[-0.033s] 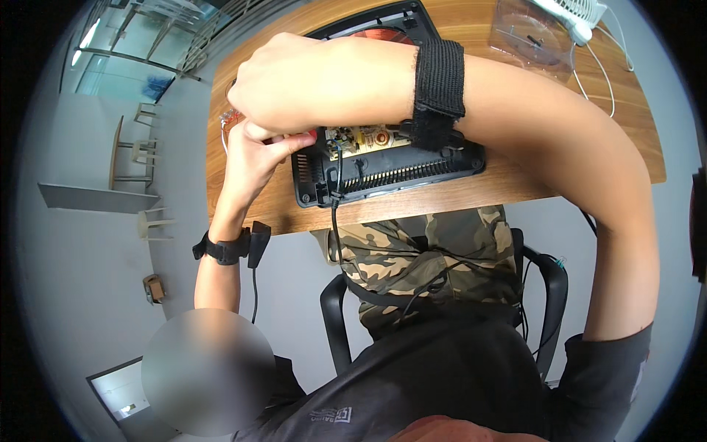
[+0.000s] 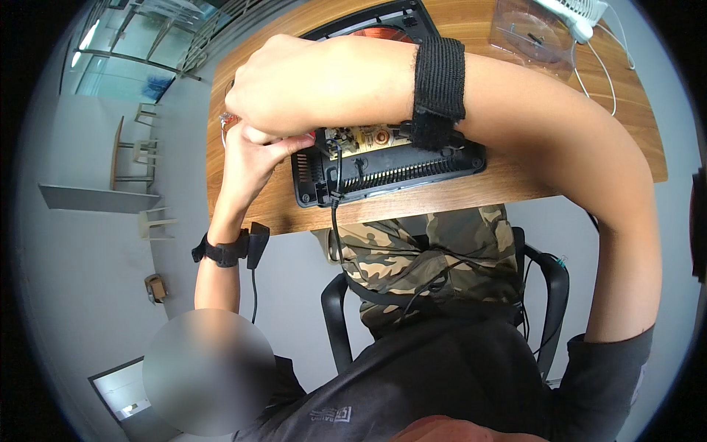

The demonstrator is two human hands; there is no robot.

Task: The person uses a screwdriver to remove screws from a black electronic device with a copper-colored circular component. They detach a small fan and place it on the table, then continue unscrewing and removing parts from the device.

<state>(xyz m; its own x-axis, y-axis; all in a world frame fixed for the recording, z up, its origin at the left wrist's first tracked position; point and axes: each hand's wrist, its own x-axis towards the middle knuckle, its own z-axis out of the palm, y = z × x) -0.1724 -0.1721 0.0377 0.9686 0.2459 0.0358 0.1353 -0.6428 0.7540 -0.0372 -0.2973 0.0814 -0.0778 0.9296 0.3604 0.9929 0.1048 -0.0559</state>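
Note:
An opened induction cooker's black housing [image 2: 390, 184] lies on the table with its circuit board [image 2: 368, 138] exposed. Part of a copper coil [image 2: 387, 34] shows behind my right forearm. My right hand [image 2: 283, 85] reaches across the housing, curled into a fist with its fingertips turned down out of sight. Just under it, my left hand [image 2: 254, 155] is closed, with its thumb stretched along a small red thing [image 2: 311, 137] at the housing's left end. What either hand grips is hidden by the right hand. A black power cord [image 2: 336, 214] runs from the board over the table's front edge.
A clear plastic box [image 2: 532, 37] with small parts stands at the back right, beside a white fan [image 2: 582, 18] and its white cable. Small red parts with wires [image 2: 227, 119] lie left of my hands. The wooden table [image 2: 589, 158] ends close to my lap.

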